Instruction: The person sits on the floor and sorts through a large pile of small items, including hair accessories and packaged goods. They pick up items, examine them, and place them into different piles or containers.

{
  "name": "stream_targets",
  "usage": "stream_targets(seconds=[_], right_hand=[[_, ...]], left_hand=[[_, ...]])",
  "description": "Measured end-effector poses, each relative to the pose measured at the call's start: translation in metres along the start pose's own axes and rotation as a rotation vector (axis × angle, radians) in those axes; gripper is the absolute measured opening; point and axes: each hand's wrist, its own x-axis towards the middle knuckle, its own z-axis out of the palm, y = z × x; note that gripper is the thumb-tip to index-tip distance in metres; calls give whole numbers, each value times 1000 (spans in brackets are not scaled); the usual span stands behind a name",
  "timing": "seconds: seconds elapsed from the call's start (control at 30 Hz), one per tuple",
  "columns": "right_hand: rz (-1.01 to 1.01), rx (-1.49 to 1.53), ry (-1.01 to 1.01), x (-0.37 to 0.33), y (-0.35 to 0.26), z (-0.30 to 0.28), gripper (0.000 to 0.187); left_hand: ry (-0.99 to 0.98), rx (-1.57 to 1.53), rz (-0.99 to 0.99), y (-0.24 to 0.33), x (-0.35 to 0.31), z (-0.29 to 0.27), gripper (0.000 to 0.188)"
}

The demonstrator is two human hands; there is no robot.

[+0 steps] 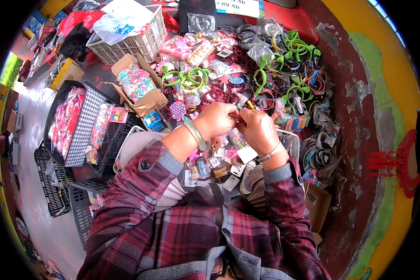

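My left hand (215,120) and my right hand (258,129) meet fingertip to fingertip, both closed in a pinch. What they hold between them is too small and hidden to name. A thin yellow piece (250,104) sticks up beside the right fingertips; whether it is held, I cannot tell. Below the hands, between my knees, a white basket (291,138) contains small carded hair accessories (214,164) and white tags (247,154). Just beyond lie dark red beaded strands (219,96), green headbands (191,78) and a purple dotted round piece (177,110).
A white plastic crate (147,43) with a plastic bag stands at far left. Nearer are an open cardboard box (150,101) of colourful packets and black baskets (109,133). More headbands (297,46) pile up at right, beside a worn wall (354,116).
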Motion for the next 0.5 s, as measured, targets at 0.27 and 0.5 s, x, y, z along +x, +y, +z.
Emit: stream_targets(seconds=[0.27, 0.5], right_hand=[[-113, 62, 37, -1, 3, 4, 9], [-73, 8, 384, 8, 0, -7, 20]], left_hand=[[-68, 145, -22, 8, -4, 1, 20], [49, 94, -130, -7, 3, 4, 17]])
